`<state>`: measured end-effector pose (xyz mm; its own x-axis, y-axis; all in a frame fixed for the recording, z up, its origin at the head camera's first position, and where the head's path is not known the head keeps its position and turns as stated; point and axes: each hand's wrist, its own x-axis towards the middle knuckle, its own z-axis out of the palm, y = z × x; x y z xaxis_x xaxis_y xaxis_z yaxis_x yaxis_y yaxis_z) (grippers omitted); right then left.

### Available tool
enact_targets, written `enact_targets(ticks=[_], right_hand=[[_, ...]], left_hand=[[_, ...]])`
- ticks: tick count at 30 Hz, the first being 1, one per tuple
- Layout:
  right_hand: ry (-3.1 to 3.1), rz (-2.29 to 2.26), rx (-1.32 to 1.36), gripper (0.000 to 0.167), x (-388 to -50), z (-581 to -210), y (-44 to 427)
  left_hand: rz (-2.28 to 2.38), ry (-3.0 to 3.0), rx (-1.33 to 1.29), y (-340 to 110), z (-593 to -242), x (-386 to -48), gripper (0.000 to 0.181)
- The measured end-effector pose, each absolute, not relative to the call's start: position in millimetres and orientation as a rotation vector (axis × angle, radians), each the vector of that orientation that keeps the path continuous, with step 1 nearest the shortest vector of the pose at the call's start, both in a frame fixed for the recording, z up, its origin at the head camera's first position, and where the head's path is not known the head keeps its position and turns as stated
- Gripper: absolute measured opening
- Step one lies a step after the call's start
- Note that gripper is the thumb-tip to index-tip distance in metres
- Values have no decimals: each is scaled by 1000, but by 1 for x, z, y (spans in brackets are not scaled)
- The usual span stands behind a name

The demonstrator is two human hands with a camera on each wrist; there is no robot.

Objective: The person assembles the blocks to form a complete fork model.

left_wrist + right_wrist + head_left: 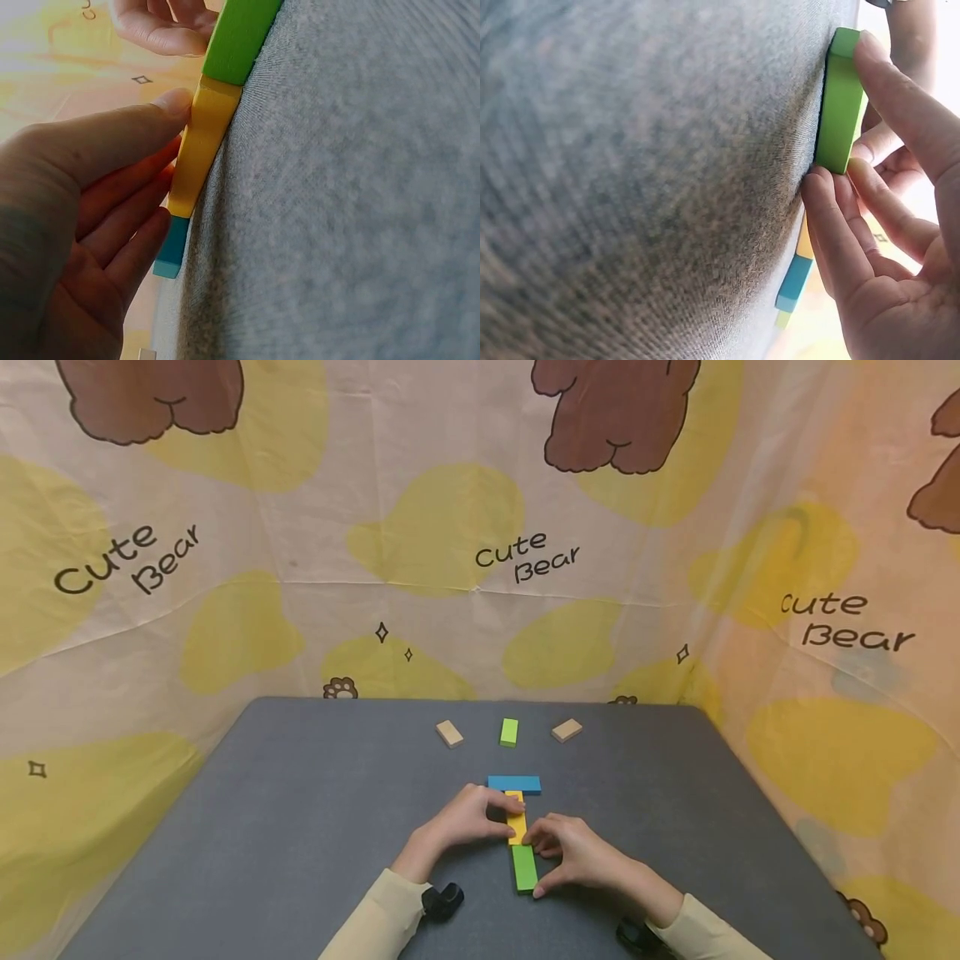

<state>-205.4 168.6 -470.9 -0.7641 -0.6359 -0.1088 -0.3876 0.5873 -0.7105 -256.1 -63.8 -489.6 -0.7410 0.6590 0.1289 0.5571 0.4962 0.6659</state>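
yellow marks the one block [516, 821] under your left hand [465, 818], and six blocks lie on the grey table [300, 818] in all: one yellow, one blue, two green, two tan. your left thumb and forefinger are bent and parted by less than the yellow block's length; you hold that block with the thumb tip toward its near end and the fingertip toward its far end. your right hand [577, 852] has its thumb and fingers spread about as wide as the near green block [525, 868] is long, and you grip it end to end, thumb at the near end, fingers at the end by the yellow.

you have three blocks meeting in one t shape. the near green block and the yellow block touch end to end, and the blue block [514, 785] lies crosswise at the yellow's far end, which meets it around its middle.

beyond them, well apart, you see three more in a loose row: the far green block [509, 732] between two tan blocks [450, 733], both of which lie slanted. you wear two cream sleeves [382, 914] and two black wrist devices [444, 902], one to each arm. on the one cloth [435, 535] behind the table you can count three "cute bear" letterings [528, 557] and three partly visible brown bears [622, 418].
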Motion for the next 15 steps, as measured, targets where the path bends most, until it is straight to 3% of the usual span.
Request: enact_targets(ticks=[15], right_hand=[[2518,-966,-868,56,-204,-473,168]], left_hand=[[1073,2578,1041,-64,-489,-257,35]])
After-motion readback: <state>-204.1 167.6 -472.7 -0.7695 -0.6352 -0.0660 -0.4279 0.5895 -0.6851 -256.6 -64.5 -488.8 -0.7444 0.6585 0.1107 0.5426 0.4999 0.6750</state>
